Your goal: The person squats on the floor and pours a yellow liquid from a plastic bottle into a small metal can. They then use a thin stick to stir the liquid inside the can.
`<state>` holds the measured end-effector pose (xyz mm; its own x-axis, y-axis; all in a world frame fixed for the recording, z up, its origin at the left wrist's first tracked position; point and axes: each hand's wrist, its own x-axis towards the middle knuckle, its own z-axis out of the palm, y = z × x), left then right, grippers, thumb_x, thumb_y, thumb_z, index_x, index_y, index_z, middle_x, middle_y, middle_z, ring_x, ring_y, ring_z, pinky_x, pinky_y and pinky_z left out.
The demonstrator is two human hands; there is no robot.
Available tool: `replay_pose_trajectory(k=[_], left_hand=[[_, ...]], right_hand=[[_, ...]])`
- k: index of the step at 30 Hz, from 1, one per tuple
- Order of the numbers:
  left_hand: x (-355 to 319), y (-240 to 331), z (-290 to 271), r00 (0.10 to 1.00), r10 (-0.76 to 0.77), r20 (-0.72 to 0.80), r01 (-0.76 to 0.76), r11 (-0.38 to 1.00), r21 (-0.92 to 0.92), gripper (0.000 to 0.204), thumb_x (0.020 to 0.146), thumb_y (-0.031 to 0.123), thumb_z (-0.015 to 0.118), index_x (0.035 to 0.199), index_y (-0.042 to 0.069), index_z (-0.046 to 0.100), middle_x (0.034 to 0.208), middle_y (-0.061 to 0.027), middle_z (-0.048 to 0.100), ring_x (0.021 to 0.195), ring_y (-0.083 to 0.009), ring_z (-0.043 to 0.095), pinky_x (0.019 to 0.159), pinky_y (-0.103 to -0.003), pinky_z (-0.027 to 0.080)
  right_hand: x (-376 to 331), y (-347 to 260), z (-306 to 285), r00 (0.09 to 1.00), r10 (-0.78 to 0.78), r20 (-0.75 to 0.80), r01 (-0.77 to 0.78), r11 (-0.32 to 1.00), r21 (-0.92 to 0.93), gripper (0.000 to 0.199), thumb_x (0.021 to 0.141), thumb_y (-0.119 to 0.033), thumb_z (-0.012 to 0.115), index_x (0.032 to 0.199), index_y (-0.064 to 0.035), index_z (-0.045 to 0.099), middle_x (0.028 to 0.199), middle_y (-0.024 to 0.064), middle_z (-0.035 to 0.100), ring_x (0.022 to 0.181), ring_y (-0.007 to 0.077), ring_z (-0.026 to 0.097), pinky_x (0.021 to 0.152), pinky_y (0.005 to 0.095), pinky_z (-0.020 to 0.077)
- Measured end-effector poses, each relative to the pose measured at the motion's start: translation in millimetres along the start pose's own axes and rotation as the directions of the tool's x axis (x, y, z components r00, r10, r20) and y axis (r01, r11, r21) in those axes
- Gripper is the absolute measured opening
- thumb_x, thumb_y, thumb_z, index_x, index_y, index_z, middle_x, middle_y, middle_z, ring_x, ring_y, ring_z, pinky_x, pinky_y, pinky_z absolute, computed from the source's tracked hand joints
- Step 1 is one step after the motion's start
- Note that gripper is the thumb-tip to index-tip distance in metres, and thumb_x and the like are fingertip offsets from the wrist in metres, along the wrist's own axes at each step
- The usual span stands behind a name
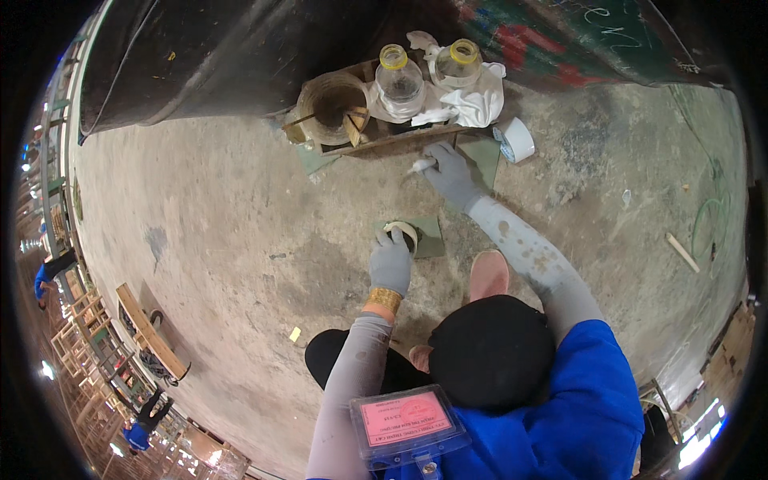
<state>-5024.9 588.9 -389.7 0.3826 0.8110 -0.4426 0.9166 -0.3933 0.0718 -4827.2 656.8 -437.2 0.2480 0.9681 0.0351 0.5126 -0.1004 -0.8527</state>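
My gloved left hand [390,264] is closed over the near-left rim of a round thing [411,230] with a pale rim and a dark inside; its kind is unclear. A small green sheet [432,240] lies under it on the floor. Farther off to the right, my gloved right hand [453,178] pinches a small white wad [422,165], perhaps cloth. Just beyond that hand stands a low wooden tray [392,142]. It carries a woven-looking round pot [314,108] with wooden sticks, two yellow-rimmed clear jars [398,84] and crumpled white cloth [478,106].
A white tape roll [517,140] sits right of the tray, beside another green sheet [483,160]. Dark sheeting [200,64] hangs behind. A pale stick [682,252] and green cord [708,224] lie far right. Wooden racks and two people in blue [140,432] are at the left.
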Motion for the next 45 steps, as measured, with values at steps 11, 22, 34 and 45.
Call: replay_pose_trajectory(k=[11,22,34,45], left_hand=[[-1,6,-8,0.999,0.005,0.035,-0.006,1.0,0.02,0.066,0.069,0.027,0.072,0.123,0.003,0.042,0.111,-0.0196,0.05,0.088,-0.0314,0.061,0.068,-0.037,0.052],[0,6,-9,0.996,-0.024,0.084,0.023,1.0,0.015,0.065,0.072,0.021,0.069,0.127,0.003,0.039,0.11,-0.0194,0.051,0.088,-0.0315,0.061,0.067,-0.037,0.052],[-7,7,-18,0.997,0.029,0.073,-0.031,0.999,0.028,0.068,0.072,0.028,0.069,0.128,0.004,0.04,0.112,-0.0167,0.053,0.093,-0.0299,0.06,0.071,-0.038,0.051],[-7,23,-63,0.989,0.109,-0.103,-0.105,0.993,0.045,0.059,0.067,0.026,0.072,0.117,0.004,0.051,0.118,-0.0174,0.049,0.113,-0.0312,0.044,0.095,-0.048,0.031]], right_hand=[[-7,3,-13,0.987,-0.146,-0.073,0.108,0.921,-0.375,0.026,0.075,-0.025,0.06,0.097,-0.0123,0.059,0.094,0.0055,0.06,0.094,0.0274,0.052,0.082,0.0428,0.0387],[-31,21,-132,0.828,-0.13,-0.546,-0.238,0.8,-0.551,0.046,0.075,-0.021,0.061,0.118,-0.0066,0.052,0.109,0.0152,0.058,0.097,0.0317,0.056,0.086,0.0426,0.0428],[-16,64,-127,0.941,-0.168,0.295,0.293,0.841,-0.456,0.023,0.073,-0.011,0.053,0.095,-0.0073,0.062,0.109,0.0123,0.059,0.099,0.0298,0.053,0.09,0.0397,0.0403],[-57,41,-120,0.99,0.14,-0.003,-0.126,0.877,-0.464,0.022,0.073,-0.016,0.053,0.091,-0.0115,0.065,0.108,0.0105,0.057,0.096,0.0317,0.054,0.083,0.0423,0.0441]])
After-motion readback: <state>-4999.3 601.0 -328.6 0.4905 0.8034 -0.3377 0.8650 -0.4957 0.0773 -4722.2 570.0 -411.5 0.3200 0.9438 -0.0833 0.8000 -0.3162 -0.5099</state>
